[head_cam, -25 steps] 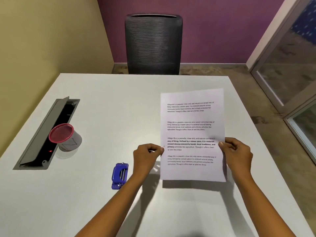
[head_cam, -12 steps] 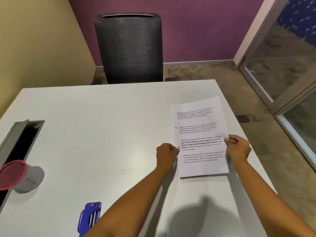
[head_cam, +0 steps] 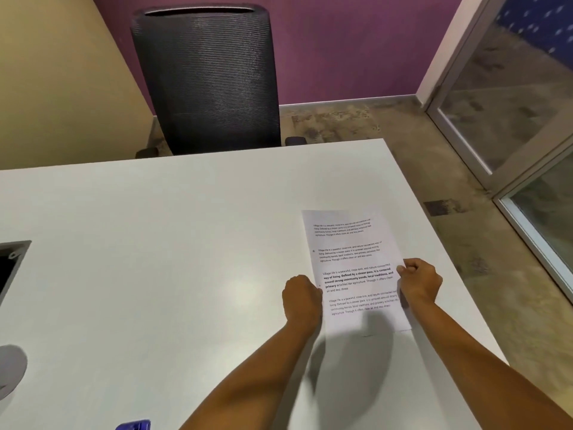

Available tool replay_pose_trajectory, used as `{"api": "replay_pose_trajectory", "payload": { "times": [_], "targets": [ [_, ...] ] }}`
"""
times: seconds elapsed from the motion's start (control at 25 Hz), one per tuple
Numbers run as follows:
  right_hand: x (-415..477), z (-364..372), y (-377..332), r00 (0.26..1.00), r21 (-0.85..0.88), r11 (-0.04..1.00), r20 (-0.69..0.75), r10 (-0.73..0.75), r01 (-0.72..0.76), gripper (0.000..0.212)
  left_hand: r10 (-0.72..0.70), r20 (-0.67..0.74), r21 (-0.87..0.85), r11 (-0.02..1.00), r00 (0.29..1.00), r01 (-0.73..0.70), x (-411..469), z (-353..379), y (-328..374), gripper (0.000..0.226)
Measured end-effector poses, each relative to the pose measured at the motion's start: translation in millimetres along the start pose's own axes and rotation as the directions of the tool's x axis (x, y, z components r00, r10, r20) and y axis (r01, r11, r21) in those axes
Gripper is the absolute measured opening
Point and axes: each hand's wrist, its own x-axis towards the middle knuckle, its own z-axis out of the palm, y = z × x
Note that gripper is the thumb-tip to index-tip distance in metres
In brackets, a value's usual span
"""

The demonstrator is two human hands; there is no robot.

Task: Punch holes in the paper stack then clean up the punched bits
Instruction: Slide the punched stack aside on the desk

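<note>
Pinching both long edges of the paper stack point(head_cam: 356, 271), my left hand point(head_cam: 302, 301) and right hand point(head_cam: 420, 283) are closing on it near the table's point(head_cam: 155, 243) right edge; I'm lowering evenly, flat.

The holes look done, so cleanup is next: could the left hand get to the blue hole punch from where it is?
Probably yes. The left hand only pinches the printed white paper stack; bare white table lies between it and the blue plastic hole punch.
</note>
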Motion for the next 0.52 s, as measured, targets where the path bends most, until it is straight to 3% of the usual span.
{"api": "replay_pose_trajectory", "payload": {
  "times": [0.16, 0.28, 0.36, 0.52],
  "targets": [
    [3.2, 5.5, 9.8, 0.996, -0.103, 0.993, -0.076, -0.056, 0.048, 0.021, 0.017, 0.005, 0.132, 0.991, 1.0, -0.018, -1.6, 0.9, 2.8, 0.048],
    [-2.1, 6.2, 19.9, 0.985, -0.142, 0.982, -0.101, -0.138, 0.123, 0.026, 0.023, 0.003, 0.192, 0.981, 1.0, -0.023, -3.5, 2.3, 3.7, 0.035],
    [-14.2, 7.8, 28.3, 0.968, -0.178, 0.96, -0.089, -0.233, 0.215, 0.031, 0.042, -0.015, 0.173, 0.984, 0.999, -0.039, -5.2, 2.6, 3.8, 0.02],
    [-53.4, 26.4, 58.8, 0.911, -0.263, 0.881, -0.016, -0.412, 0.393, 0.046, 0.053, -0.065, 0.176, 0.983, 0.997, -0.041, -4.6, 5.1, 1.9, 0.023]
  ]
}}
